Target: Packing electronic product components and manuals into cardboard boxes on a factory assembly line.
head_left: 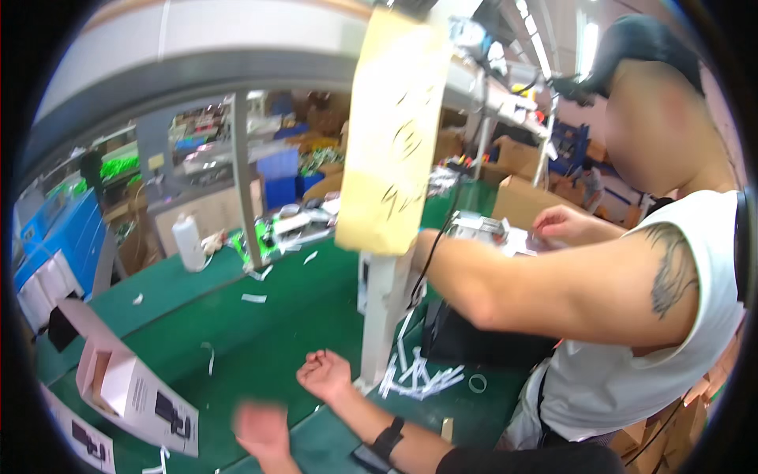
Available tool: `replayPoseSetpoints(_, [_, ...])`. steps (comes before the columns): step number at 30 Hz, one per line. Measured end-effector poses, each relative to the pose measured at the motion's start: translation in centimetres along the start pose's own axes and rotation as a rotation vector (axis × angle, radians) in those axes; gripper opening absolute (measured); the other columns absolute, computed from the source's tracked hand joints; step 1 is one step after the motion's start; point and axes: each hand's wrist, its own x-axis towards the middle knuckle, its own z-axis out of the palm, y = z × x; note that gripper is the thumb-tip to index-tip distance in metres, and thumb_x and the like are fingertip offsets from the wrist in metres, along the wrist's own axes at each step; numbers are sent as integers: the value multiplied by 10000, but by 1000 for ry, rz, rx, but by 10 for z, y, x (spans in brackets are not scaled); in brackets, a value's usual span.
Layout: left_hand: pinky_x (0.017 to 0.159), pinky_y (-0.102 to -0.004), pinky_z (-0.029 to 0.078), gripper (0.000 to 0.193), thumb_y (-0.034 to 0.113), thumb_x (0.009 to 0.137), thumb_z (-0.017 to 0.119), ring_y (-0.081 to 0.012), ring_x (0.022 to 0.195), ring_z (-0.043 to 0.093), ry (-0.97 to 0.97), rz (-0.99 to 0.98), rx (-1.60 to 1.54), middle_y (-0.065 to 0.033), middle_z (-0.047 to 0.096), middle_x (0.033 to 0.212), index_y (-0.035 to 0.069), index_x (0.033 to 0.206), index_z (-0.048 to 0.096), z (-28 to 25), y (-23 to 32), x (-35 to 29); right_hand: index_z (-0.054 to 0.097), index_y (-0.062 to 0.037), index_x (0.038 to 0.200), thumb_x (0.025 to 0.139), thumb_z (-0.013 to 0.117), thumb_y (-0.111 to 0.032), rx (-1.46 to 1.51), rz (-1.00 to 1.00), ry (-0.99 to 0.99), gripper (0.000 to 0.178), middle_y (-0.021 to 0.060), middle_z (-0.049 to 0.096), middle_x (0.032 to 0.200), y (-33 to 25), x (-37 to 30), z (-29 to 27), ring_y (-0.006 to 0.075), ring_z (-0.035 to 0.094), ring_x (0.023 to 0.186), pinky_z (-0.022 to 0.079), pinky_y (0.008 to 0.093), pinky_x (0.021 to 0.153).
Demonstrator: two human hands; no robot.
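My left hand (262, 428) is over the green work surface near the lower edge. Motion smears its fingers, so I cannot make out their shape or anything in them. To its right, my right hand (324, 374) hovers beside a white post (377, 324), palm turned up. Its fingers are loosely curled in, and I see nothing in them. A black band (388, 438) circles my right wrist. Left of my hands, an opened white box (142, 387) with a printed black device stands on the surface. A second white box (79, 434) is partly cut off beside it.
A co-worker (608, 284) in a white sleeveless top reaches across on the right. Paper strips (418, 375) lie by the post, near a black bin (482, 336). A yellow sheet (395, 134) hangs ahead. A white bottle (188, 243) stands farther left.
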Motion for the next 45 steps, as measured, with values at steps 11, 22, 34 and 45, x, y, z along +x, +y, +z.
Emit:
replayPoseSetpoints(11, [708,-407,373,204,244,957,533,-193,647,441,-40,57,-25,-30,528,683,62,927,622,40,4,-16,519,-61,824,953,565,-166,-1,-83,132,173,74,499,762,3,-1,26,218,433,691,415,372,730])
replayPoseSetpoints(22, [702,-380,394,182,241,941,570,-182,667,460,-160,144,25,-14,506,687,72,924,635,9,24,-7,585,-87,785,924,596,-192,109,-30,71,175,51,595,722,10,-10,14,222,546,696,469,388,736])
replayPoseSetpoints(34, [771,-393,415,154,208,955,545,-194,742,491,-68,185,-256,-38,513,781,61,955,589,36,-15,12,516,-77,796,993,500,-206,98,73,-52,236,25,488,721,4,-31,103,160,438,645,395,321,665])
replayPoseSetpoints(45, [730,-371,426,149,227,958,560,-191,743,506,-81,193,-131,-25,548,798,82,984,586,29,-27,-19,538,-87,875,999,514,-195,6,-1,8,166,9,501,764,4,-38,44,164,466,694,395,327,690])
